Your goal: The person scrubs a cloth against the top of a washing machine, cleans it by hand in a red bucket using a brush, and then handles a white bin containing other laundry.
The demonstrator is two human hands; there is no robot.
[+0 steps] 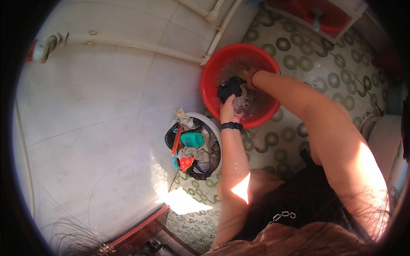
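A round red plastic basin (pixel 209 76) stands on the floor against the wall, with water in it. Inside lies a bunched wet dark cloth (pixel 230 89), and a greyish fabric (pixel 241 101) shows beside it. My left hand (pixel 228 111), with a black band at its wrist, reaches over the basin's near side and grips the dark cloth, thumb on top. From the right, my right hand (pixel 250 76) dips into the basin at the cloth's far edge. Its fingers are blurred and partly hidden, so their hold is unclear. A beaded bracelet circles that wrist.
Close left of my left forearm stands a white waste bin (pixel 215 126) full of rubbish. Pale pipes (pixel 144 49) run along the tiled wall. A rack (pixel 336 37) holding a red basin is at the top right. Behind the bin is a reddish-brown wooden frame (pixel 141 225).
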